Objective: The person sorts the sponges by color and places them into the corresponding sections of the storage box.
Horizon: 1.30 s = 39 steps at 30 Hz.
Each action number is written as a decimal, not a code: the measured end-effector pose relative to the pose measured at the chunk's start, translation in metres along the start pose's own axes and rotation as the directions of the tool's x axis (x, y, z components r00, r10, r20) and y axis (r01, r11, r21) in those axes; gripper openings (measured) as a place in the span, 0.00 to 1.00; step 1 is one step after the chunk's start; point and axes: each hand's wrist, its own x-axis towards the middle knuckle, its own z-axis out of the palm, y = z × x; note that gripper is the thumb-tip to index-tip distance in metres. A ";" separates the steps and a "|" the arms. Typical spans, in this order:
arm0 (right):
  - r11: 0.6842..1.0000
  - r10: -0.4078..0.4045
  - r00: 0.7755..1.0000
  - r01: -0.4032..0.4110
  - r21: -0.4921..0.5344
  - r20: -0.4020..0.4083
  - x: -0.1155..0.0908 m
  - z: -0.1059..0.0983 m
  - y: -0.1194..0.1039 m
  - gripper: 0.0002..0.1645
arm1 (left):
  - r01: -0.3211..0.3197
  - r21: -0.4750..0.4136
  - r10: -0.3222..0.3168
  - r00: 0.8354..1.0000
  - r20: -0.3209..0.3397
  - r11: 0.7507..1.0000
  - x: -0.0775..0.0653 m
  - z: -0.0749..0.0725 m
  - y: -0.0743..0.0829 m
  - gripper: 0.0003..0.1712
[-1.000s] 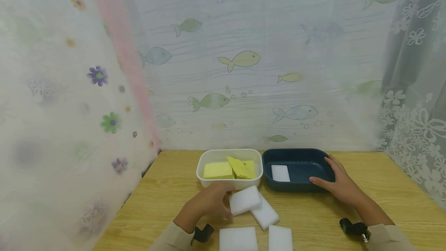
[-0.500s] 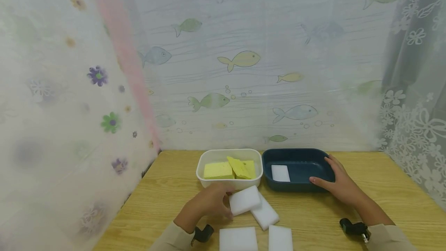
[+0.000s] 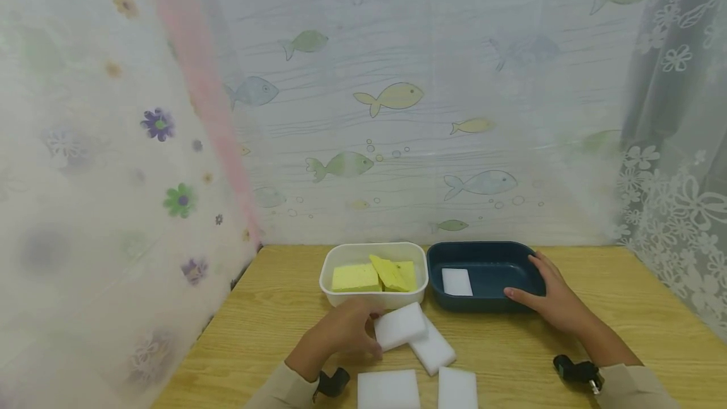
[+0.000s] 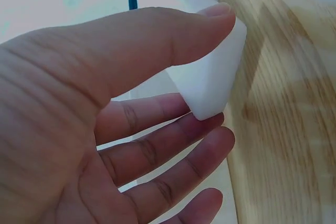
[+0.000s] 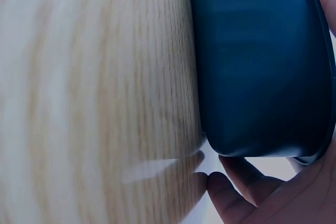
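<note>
My left hand (image 3: 351, 328) pinches a white sponge block (image 3: 399, 327) at its left end. In the left wrist view the thumb lies on one side of the sponge block (image 4: 212, 77) and fingertips touch its other side. That block overlaps a second white sponge block (image 3: 433, 346), tilted on the table. My right hand (image 3: 559, 298) grips the right end of a dark blue tub (image 3: 488, 303), thumb at the front rim and fingers round the far corner. A small white sponge block (image 3: 457, 283) lies inside the tub at its left.
A white tub (image 3: 375, 299) with several yellow sponge pieces (image 3: 356, 278) stands left of the blue one, close against it. Two more white sponge blocks, a wide one (image 3: 389, 390) and a narrow one (image 3: 457, 389), lie at the near edge of view. A fish-patterned curtain (image 3: 431, 112) hangs behind the table.
</note>
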 end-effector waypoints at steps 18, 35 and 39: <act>1.000 -0.008 1.000 0.008 0.012 -0.004 0.001 -0.001 0.002 0.67 | 0.015 -0.024 -0.016 0.999 -0.029 1.000 -0.003 -0.010 0.014 0.30; 1.000 -0.010 1.000 0.010 0.011 -0.004 0.002 0.001 0.004 0.68 | 0.033 -0.107 -0.047 0.990 -0.132 0.994 0.024 -0.004 0.038 0.36; 1.000 -0.013 1.000 0.013 0.015 -0.008 0.001 0.001 0.004 0.67 | 0.022 -0.132 -0.043 0.986 -0.159 0.991 0.033 -0.003 0.046 0.34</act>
